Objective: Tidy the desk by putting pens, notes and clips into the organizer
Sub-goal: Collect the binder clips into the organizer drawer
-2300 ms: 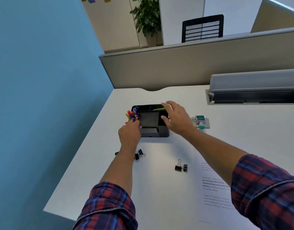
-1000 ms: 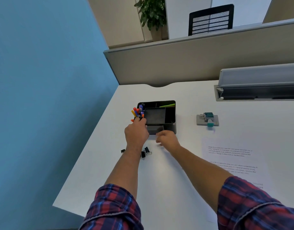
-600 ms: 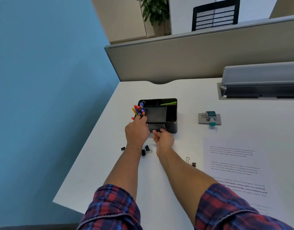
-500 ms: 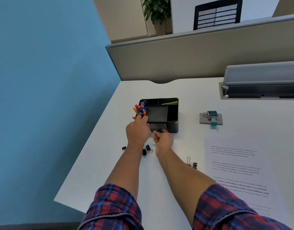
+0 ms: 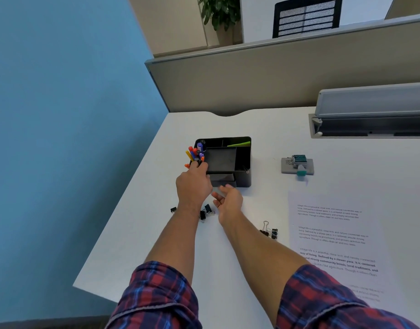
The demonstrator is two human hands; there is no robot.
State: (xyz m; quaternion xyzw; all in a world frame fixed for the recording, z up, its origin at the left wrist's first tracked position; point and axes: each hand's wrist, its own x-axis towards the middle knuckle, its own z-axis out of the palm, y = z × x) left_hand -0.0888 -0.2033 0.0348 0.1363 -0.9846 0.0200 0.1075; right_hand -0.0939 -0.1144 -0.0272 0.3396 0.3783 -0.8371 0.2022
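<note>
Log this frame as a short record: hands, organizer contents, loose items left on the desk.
left hand: at the organizer's left front corner, fingers by the pens; grip unclear
right hand: open, empty, just in front of the organizer
organizer: black, holds coloured pens at left, green note at back
binder clips: loose on the desk, more between the forearms
printed sheet: flat at right
grey stamp-like tool: right of the organizer

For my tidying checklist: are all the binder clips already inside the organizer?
No, black binder clips and lie on the white desk, in front of the black organizer, not in it.
</note>
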